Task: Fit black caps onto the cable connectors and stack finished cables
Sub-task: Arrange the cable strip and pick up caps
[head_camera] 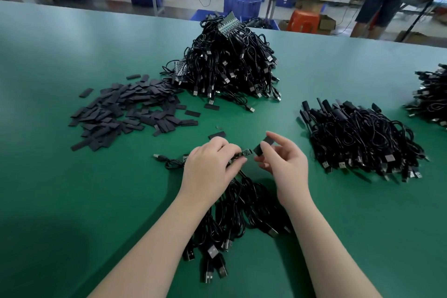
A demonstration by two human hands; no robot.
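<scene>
Head view: the left hand (210, 164) curls its fingers around a cable connector (247, 152), whose bare end sticks out just past the fingertips toward the right hand (281, 161). The right hand pinches a black cap (263, 145) between thumb and forefinger, holding it just beside the connector end, apart from it by a small gap. Beneath both wrists a bunch of black cables (238, 210) lies on the green table (72, 189), its plugs trailing toward the person. One loose cap (217, 135) lies just beyond the left hand's knuckles. Farther out past the left hand spreads a heap of caps (125, 111); straight ahead of both hands rises a tall pile of uncapped cables (229, 63). To the outer side of the right hand lies a stack of finished cables (360, 138), with another cable pile (430, 99) beyond it at the table's edge of view.
</scene>
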